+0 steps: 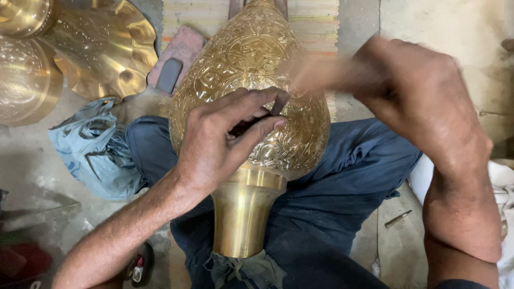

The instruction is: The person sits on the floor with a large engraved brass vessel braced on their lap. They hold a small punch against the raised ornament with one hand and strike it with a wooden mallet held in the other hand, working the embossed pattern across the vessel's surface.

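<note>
A large engraved brass vase [251,69] lies across the person's lap, its plain smooth neck [243,214] pointing toward the body. Raised floral relief already covers the whole visible bulge, so the chasing looks far along, with only touch-up spots apparently left near the middle. The right hand [423,96] is motion-blurred above the vase; whether it grips a hammer I cannot tell. The left hand [225,139] rests on the vase, fingers pinching a small dark chisel [278,103] against the pattern. More brass pieces [101,48] sit beside a crumpled blue cloth [91,144].
</note>
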A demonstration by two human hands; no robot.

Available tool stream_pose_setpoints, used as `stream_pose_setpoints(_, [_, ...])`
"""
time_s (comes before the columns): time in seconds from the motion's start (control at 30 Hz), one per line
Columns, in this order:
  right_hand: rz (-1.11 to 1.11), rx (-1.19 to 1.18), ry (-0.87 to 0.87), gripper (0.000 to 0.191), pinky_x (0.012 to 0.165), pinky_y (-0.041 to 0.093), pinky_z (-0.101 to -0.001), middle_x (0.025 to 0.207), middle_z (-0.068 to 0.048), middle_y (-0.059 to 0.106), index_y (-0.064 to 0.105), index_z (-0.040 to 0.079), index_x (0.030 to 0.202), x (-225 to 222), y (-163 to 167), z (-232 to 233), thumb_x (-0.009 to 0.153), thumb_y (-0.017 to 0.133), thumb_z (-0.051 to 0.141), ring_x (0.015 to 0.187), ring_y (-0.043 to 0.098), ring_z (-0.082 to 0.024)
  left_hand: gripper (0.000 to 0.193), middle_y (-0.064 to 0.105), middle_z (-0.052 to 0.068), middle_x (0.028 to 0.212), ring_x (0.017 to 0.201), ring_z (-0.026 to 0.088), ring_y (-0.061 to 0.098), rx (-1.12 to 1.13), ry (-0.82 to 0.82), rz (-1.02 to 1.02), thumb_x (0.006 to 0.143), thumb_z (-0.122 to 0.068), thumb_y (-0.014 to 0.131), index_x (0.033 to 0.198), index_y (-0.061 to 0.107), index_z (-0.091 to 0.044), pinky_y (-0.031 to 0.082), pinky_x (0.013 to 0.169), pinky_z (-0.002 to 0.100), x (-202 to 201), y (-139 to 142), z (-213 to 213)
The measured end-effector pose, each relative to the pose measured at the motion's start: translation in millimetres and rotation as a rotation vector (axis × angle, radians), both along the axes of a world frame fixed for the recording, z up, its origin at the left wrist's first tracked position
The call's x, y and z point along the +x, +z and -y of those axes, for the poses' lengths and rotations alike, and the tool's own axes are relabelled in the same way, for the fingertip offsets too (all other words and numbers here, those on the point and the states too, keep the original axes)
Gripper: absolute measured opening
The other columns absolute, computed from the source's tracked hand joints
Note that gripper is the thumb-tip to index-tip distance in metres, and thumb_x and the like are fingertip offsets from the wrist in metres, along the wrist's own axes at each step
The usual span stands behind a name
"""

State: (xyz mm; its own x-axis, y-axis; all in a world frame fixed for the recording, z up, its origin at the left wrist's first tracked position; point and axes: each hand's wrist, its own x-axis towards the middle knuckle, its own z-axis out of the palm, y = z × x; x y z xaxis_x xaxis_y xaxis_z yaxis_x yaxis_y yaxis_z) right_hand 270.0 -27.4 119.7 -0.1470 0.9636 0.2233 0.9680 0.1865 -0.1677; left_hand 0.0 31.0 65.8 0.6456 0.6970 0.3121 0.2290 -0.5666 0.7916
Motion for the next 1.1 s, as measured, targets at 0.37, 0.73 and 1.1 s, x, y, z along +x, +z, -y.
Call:
stream_pose_setpoints(0.37, [-0.167, 0.022, 0.052, 0.034, 0.073, 0.056, -0.0425, 0.091, -0.016, 0.068, 0.061, 0.002, 0.105, 0, -2, -1, 0.078, 0.081, -0.002, 0.085, 0.070, -0.034, 0.032, 0.077, 0.012, 0.109, 0.092, 0.018, 0.080, 0.011, -0.024, 0.032, 0.097, -0.015, 0.077, 0.125, 0.068, -0.002, 0.068, 0.074, 0.028, 1, -1, 0])
stream_pose_setpoints(0.73, [0.133, 0.081, 0.083, 0.034, 0.071, 0.055, -0.0435, 0.080, -0.014, 0.068, 0.066, 0.004, 0.101, -6, 3, 1, 0.072, 0.082, 0.000, 0.075, 0.069, -0.033, 0.029, 0.077, 0.011, 0.102, 0.086, 0.016, 0.079, -0.009, -0.007, 0.027, 0.096, -0.016, 0.080, 0.119, 0.070, -0.002, 0.066, 0.072, 0.029, 1, 1, 2])
stream_pose_setpoints(1.1, [-0.155, -0.011, -0.009, 0.029, 0.069, 0.055, -0.0398, 0.082, -0.014, 0.068, 0.061, 0.003, 0.102, -10, 6, -2, 0.080, 0.079, 0.001, 0.077, 0.071, -0.029, 0.031, 0.076, 0.012, 0.105, 0.088, 0.018, 0.079, -0.010, -0.019, 0.056, 0.098, -0.017, 0.078, 0.123, 0.070, -0.002, 0.068, 0.074, 0.027, 1, -5, 2])
